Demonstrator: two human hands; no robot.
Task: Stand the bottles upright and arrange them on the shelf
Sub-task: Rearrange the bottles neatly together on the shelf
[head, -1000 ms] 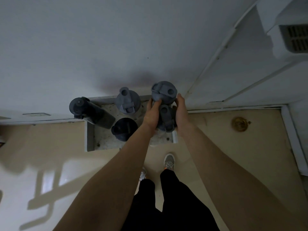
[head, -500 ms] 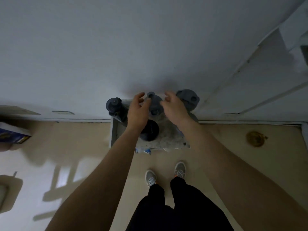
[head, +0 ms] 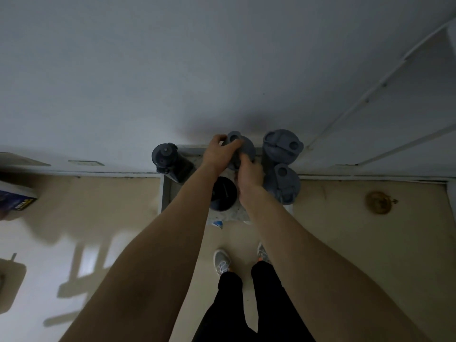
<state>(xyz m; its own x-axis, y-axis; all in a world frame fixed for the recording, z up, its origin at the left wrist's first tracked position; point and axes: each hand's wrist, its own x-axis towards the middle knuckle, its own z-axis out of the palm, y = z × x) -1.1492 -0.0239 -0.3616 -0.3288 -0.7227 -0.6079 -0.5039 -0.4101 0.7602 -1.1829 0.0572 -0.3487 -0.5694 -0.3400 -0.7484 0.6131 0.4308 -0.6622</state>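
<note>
Grey plastic marks every bottle on the small stone-topped shelf (head: 167, 191) set low against the pale wall. Both hands close on the grey middle bottle (head: 245, 149) at the back of the shelf, near the wall: the left hand (head: 218, 154) wraps its fingers over the cap and spout from the left, and the right hand (head: 249, 172) grips the body just below, on the side nearer the person. That bottle looks upright, though the hands cover much of it.

To its right stands a large grey bottle (head: 282, 145), upright, lid facing the camera. Just in front of that one stands another grey bottle (head: 282, 183) with a flip cap, also upright. A dark bottle (head: 170, 160) sits at the shelf's back left corner, tilted with its cap leaning left. A black-lidded bottle (head: 223, 193) stands at the front, between the two forearms.

A blue box (head: 17, 199) lies on the floor at the far left.
</note>
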